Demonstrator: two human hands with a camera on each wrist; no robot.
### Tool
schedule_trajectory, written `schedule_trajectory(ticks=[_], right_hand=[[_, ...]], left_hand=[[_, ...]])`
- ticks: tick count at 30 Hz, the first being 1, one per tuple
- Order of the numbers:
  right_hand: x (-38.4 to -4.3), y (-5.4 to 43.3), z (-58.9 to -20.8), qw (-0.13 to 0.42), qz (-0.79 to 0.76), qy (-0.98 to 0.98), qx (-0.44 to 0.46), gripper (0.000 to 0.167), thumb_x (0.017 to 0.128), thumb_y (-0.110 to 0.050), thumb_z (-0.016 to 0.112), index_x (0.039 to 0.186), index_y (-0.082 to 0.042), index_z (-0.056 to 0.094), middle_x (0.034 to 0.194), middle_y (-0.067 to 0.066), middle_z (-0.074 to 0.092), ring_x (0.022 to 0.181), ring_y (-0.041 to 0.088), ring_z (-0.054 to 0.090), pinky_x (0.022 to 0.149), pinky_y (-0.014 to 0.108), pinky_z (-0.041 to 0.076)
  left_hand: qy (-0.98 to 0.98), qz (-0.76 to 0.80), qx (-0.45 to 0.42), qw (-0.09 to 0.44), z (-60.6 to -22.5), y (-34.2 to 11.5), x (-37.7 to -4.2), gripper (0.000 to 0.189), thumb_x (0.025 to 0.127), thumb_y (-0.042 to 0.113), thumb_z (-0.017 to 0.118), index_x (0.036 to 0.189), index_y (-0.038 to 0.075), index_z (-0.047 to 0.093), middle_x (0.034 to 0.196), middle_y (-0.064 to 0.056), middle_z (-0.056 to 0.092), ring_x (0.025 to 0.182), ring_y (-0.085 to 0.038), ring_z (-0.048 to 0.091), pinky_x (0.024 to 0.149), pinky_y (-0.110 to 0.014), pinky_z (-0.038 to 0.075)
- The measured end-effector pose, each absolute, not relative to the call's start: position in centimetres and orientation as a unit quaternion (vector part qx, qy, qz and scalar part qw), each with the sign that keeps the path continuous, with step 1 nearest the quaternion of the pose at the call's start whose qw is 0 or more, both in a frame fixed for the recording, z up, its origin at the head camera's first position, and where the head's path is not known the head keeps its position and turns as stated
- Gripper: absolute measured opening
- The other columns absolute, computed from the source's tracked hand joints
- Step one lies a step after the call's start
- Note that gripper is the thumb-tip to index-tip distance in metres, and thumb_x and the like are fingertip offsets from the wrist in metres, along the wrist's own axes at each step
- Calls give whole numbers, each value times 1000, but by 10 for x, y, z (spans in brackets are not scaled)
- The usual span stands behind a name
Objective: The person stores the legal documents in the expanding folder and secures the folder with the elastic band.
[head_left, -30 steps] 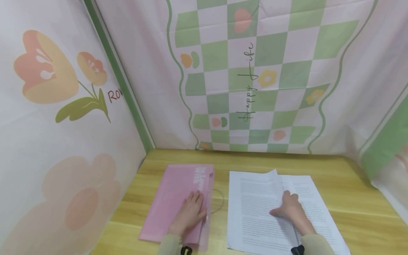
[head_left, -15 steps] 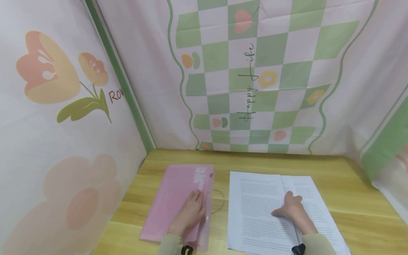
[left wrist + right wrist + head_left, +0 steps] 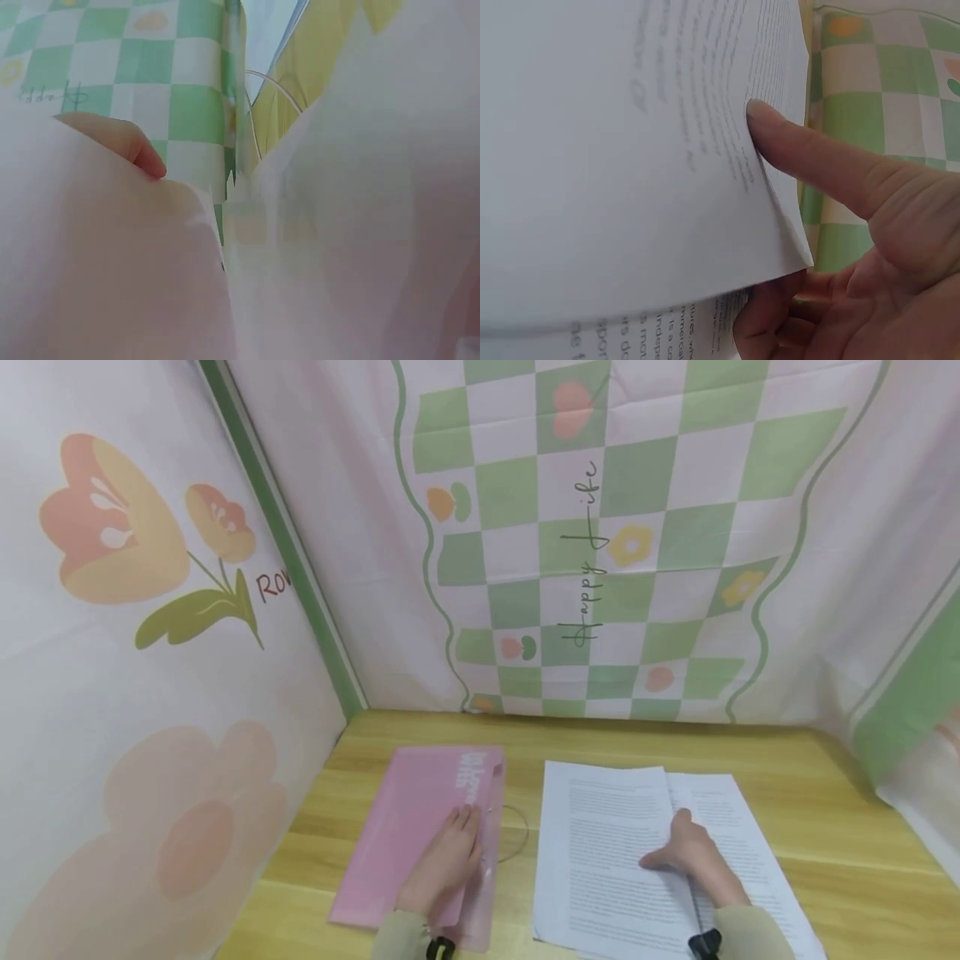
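A pink document folder point(image 3: 397, 835) lies on the left of the table, its right edge partly lifted. My left hand point(image 3: 444, 860) holds the folder's top cover near that edge. In the left wrist view, fingers point(image 3: 124, 141) bend over the pale cover, and the folder gapes beside them; the thumb is hidden. To the right lie printed sheets of paper point(image 3: 607, 847). My right hand point(image 3: 693, 856) pinches the upper sheets by their right edge, with the thumb on top and the curled fingers beneath, as the right wrist view shows. More printed paper point(image 3: 746, 827) lies underneath.
The wooden table point(image 3: 847, 835) carries both items. A thin elastic loop point(image 3: 517, 835) sticks out from the folder's right side. A checked curtain point(image 3: 570, 568) hangs behind the table, and a flowered one point(image 3: 150, 693) stands at the left.
The raised corner at the top of the upper sheets has flattened, and those sheets have shifted slightly to the right. The left hand has barely moved; the folder's edge flap has lifted a little.
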State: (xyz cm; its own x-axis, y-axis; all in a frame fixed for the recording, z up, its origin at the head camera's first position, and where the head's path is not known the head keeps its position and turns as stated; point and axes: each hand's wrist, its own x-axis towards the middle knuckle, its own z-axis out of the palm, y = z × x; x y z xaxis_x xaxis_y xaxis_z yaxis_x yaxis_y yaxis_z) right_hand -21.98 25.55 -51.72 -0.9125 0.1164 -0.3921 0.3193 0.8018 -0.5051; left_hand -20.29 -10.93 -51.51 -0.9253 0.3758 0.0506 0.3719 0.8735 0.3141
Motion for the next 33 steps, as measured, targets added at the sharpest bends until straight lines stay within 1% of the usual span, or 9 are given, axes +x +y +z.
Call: schedule_trajectory(ticks=[7,10,18,21,23,25,28,31,33], right_hand=[[-217,258,-515,180,-278,937,113,131,68,-40,87,139,30,3,138,56,19,128,66,31,105,70,36],[-215,259,-516,173,-275,939,110,126,70,-39,85,139,30,5,138,55,21,127,66,32,104,70,37],[-210,264,-518,136,-284,946,72,82,83,-17,70,138,23,24,134,49,38,121,62,46,95,66,47],[-208,269,-518,121,-290,948,49,72,86,-10,64,141,19,27,130,46,46,116,58,52,92,62,50],[-206,273,-518,114,-296,947,41,68,87,-6,61,142,16,28,122,44,53,105,51,60,85,55,54],[-205,276,-519,108,-300,947,36,65,88,-3,59,142,16,28,110,39,58,89,39,65,73,44,56],[-203,280,-520,98,-308,946,38,61,88,-2,59,139,19,33,96,27,61,75,21,61,63,32,51],[-203,282,-521,88,-308,947,42,58,87,-4,60,133,23,38,89,18,61,72,16,59,61,28,49],[-202,283,-521,84,-312,945,46,57,87,-4,61,132,24,40,88,17,62,70,16,60,61,29,50]], left_hand=[[969,152,193,3,-513,-109,-204,49,101,17,46,146,-4,42,150,-26,45,141,-39,43,118,-50,35],[969,150,195,4,-512,-108,-204,49,101,17,46,146,-4,42,150,-26,45,141,-40,43,118,-50,36],[966,166,198,2,-511,-109,-202,48,101,14,45,145,-6,42,149,-28,45,140,-43,43,117,-52,36],[965,169,201,-2,-512,-109,-202,48,101,13,45,144,-8,43,148,-29,45,139,-44,43,117,-53,36],[964,166,206,-7,-512,-109,-203,48,100,12,45,143,-10,43,147,-30,46,139,-44,44,117,-53,36],[964,163,210,-11,-512,-109,-202,47,100,11,45,142,-11,43,147,-30,46,138,-44,44,117,-52,36],[964,163,211,-10,-512,-109,-202,47,101,10,44,143,-11,43,147,-30,46,138,-44,44,117,-52,36],[964,164,210,-9,-510,-108,-201,47,101,10,44,143,-10,42,148,-30,45,138,-44,44,117,-53,37],[965,162,204,-7,-508,-108,-200,47,101,11,43,144,-9,42,148,-29,45,138,-45,44,115,-55,38]])
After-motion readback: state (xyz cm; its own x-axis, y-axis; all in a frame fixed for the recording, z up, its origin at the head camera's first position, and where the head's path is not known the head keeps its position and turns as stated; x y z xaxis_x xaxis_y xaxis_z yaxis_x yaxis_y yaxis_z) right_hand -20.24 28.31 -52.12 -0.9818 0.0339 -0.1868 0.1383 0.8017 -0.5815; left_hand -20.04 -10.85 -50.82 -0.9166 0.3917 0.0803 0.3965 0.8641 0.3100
